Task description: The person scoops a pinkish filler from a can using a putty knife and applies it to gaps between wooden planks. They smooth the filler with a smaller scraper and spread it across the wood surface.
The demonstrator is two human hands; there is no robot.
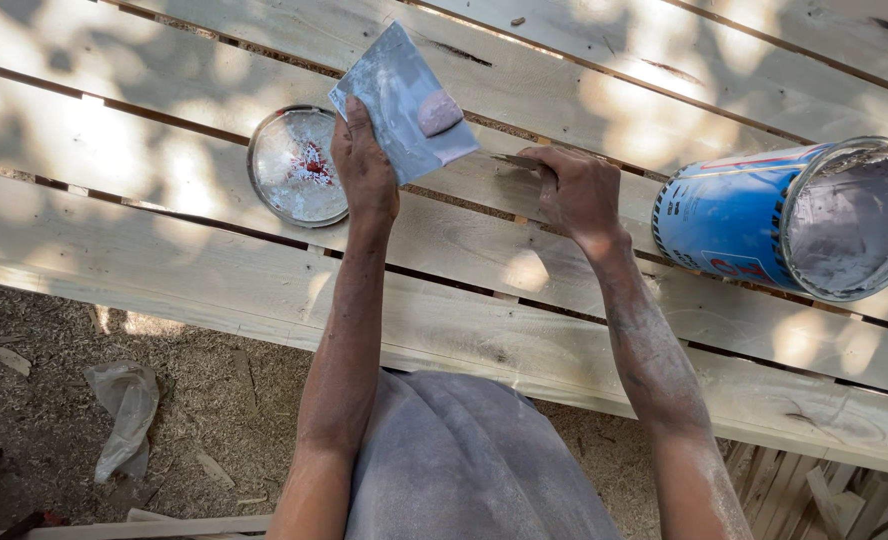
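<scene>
Grey cloth (464, 460) over the knees lies nearest, beyond it sun-dappled planks (214, 270) above a sawdust floor (64, 400), where the right hand (576, 190), closed on a small blade (517, 160), should press filler flat into the gap while the left hand (362, 165) pinches the board (404, 100) carrying a pink dab (439, 112)
</scene>
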